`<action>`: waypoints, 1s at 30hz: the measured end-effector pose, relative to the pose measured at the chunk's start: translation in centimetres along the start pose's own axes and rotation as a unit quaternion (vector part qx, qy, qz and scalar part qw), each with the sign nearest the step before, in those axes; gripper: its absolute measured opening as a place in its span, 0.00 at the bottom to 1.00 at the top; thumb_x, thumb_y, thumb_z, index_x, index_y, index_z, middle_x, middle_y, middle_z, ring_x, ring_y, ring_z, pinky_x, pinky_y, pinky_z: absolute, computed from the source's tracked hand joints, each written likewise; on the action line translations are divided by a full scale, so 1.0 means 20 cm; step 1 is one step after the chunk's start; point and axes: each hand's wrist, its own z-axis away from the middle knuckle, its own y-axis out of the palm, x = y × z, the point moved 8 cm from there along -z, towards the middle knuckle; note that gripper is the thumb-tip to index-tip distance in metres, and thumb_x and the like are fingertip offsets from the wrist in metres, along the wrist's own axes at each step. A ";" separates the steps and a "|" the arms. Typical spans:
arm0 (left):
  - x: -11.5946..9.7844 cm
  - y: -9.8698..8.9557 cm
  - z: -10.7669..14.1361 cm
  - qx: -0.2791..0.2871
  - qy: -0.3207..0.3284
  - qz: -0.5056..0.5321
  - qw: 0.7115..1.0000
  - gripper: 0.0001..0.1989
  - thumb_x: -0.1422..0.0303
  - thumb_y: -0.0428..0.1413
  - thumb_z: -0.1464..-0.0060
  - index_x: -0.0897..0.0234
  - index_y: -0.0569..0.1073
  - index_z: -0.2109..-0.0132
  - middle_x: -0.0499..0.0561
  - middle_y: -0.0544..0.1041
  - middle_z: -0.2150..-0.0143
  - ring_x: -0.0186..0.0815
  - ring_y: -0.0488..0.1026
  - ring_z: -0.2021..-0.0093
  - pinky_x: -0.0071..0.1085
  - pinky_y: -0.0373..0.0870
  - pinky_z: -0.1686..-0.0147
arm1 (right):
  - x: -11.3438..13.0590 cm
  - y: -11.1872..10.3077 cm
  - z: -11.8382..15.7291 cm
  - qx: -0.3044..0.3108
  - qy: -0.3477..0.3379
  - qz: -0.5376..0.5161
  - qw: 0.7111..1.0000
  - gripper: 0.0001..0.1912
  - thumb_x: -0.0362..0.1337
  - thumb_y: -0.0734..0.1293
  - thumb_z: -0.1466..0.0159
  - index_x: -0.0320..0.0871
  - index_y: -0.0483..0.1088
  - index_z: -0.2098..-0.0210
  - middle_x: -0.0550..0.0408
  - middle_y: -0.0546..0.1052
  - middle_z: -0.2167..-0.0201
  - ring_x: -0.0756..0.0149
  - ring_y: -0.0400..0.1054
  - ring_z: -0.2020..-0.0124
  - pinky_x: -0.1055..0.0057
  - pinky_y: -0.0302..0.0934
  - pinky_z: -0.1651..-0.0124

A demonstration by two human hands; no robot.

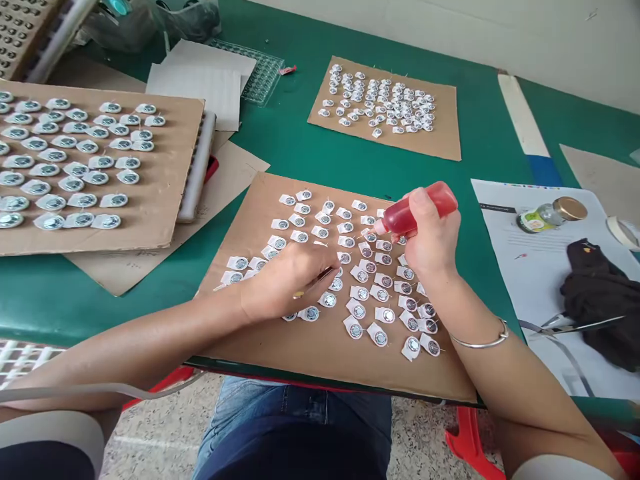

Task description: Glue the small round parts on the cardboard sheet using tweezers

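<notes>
A squeeze bottle [403,212] of red liquid is gripped in my right hand [431,237]. It is tilted, its thin nozzle pointing left and down at the small white pieces with round metallic centres [370,236]. My left hand [287,277] is closed around a slim tool that looks like tweezers [315,285], with a gold-coloured end towards my wrist; its far tip is partly hidden by my fingers. Both hands are over a brown cardboard sheet [300,353], where many such pieces lie in loose rows. My left hand covers some of them.
Similar pieces fill a cardboard sheet [185,153] on the left and another cardboard sheet [445,133] at the back. To the right, a glass jar [547,215], scissors [583,325] and dark cloth [600,293] lie on white paper [505,233]. The table [280,143] is green.
</notes>
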 end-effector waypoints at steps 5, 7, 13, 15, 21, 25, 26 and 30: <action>0.01 0.05 0.01 0.021 0.003 -0.003 1.000 0.11 0.72 0.43 0.42 0.66 0.66 0.71 0.48 0.68 0.75 0.30 0.63 0.75 0.30 0.60 0.73 | 0.04 -0.01 0.03 -0.022 -0.046 0.023 0.998 0.14 0.49 0.67 0.44 0.46 0.65 0.73 0.59 0.67 0.77 0.71 0.66 0.79 0.73 0.55 0.85; 0.02 0.06 0.01 0.022 -0.002 0.003 1.000 0.10 0.72 0.43 0.42 0.66 0.66 0.70 0.49 0.68 0.75 0.30 0.63 0.74 0.30 0.60 0.72 | 0.05 0.00 0.04 -0.019 -0.052 0.027 0.998 0.14 0.49 0.67 0.44 0.45 0.66 0.73 0.59 0.67 0.77 0.72 0.65 0.79 0.74 0.55 0.86; 0.03 0.07 0.01 0.018 -0.001 0.006 1.000 0.09 0.74 0.44 0.43 0.66 0.67 0.68 0.50 0.69 0.74 0.31 0.65 0.73 0.30 0.61 0.72 | 0.05 0.00 0.05 -0.003 -0.046 0.050 0.998 0.13 0.49 0.65 0.43 0.47 0.65 0.72 0.59 0.68 0.78 0.71 0.66 0.79 0.73 0.56 0.85; 0.03 0.07 0.01 0.018 0.013 -0.006 1.000 0.08 0.75 0.45 0.44 0.66 0.67 0.69 0.50 0.69 0.74 0.31 0.64 0.74 0.30 0.62 0.72 | 0.06 0.00 0.05 -0.009 -0.057 0.064 0.996 0.14 0.50 0.66 0.43 0.46 0.65 0.72 0.58 0.68 0.76 0.70 0.66 0.77 0.73 0.58 0.83; -0.07 0.11 0.00 0.039 0.087 -0.101 0.990 0.08 0.79 0.45 0.50 0.67 0.66 0.72 0.52 0.69 0.73 0.31 0.63 0.74 0.30 0.63 0.73 | 0.14 0.08 0.09 0.009 -0.117 0.156 0.981 0.13 0.47 0.68 0.45 0.44 0.67 0.73 0.56 0.71 0.75 0.69 0.68 0.72 0.70 0.65 0.71; -0.15 0.14 0.00 0.016 0.132 -0.191 0.972 0.09 0.80 0.45 0.50 0.68 0.66 0.73 0.54 0.70 0.74 0.35 0.66 0.73 0.33 0.65 0.74 | 0.15 0.13 0.12 0.038 -0.145 0.190 0.970 0.11 0.44 0.69 0.45 0.43 0.67 0.71 0.56 0.72 0.72 0.70 0.68 0.70 0.70 0.65 0.67; -0.17 0.15 0.00 0.011 0.142 -0.213 0.967 0.09 0.81 0.45 0.50 0.68 0.66 0.73 0.54 0.70 0.74 0.36 0.66 0.73 0.33 0.65 0.74 | 0.14 0.14 0.13 0.045 -0.144 0.198 0.969 0.11 0.43 0.69 0.46 0.43 0.67 0.71 0.56 0.72 0.72 0.70 0.68 0.70 0.69 0.65 0.67; -0.21 0.18 0.03 -0.016 0.172 -0.282 0.944 0.09 0.82 0.47 0.50 0.69 0.68 0.73 0.54 0.70 0.75 0.37 0.67 0.74 0.34 0.64 0.75 | 0.09 0.16 0.15 0.070 -0.123 0.225 0.964 0.13 0.45 0.70 0.46 0.43 0.67 0.69 0.58 0.72 0.73 0.69 0.67 0.72 0.67 0.65 0.66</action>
